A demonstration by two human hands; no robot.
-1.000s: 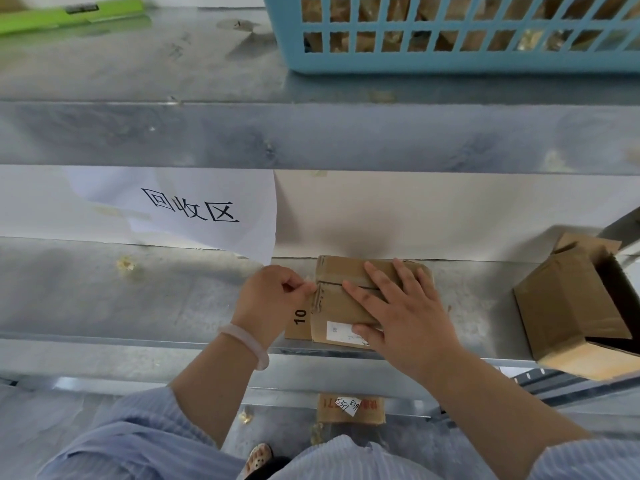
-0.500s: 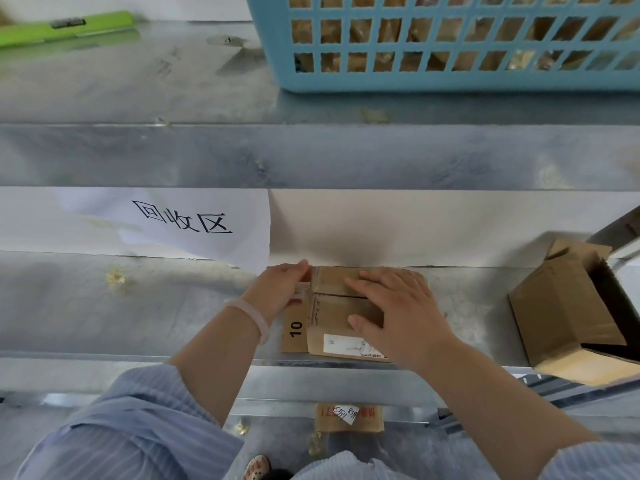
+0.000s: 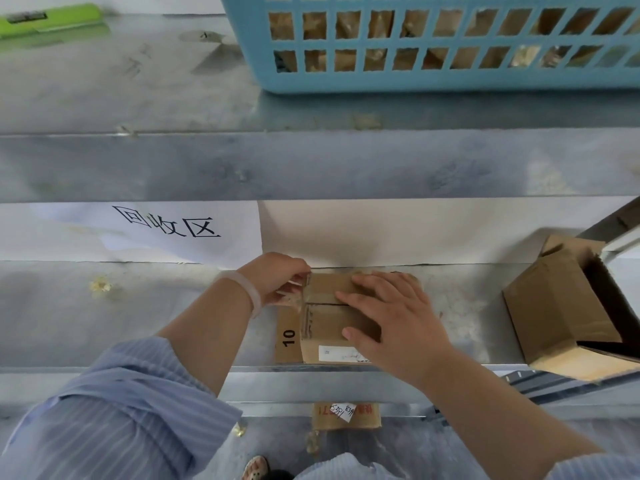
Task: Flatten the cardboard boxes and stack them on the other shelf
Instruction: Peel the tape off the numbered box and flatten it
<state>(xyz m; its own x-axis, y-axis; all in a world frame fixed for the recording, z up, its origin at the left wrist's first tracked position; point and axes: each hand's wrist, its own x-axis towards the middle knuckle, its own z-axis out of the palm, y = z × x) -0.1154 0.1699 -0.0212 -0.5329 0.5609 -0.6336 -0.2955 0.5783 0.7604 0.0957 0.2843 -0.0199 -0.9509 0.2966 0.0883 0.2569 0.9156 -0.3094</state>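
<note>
flattened cardboard boxes (image 3: 325,327) on shelf (image 3: 138,323)

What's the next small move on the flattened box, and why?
Probably press the far flap flat and let go. The right hand lies flat on the flattened box, the left hand pinches its far left edge, and it already rests on the sheet marked 10. The open box to the right is not yet flattened, so likely next.
</note>
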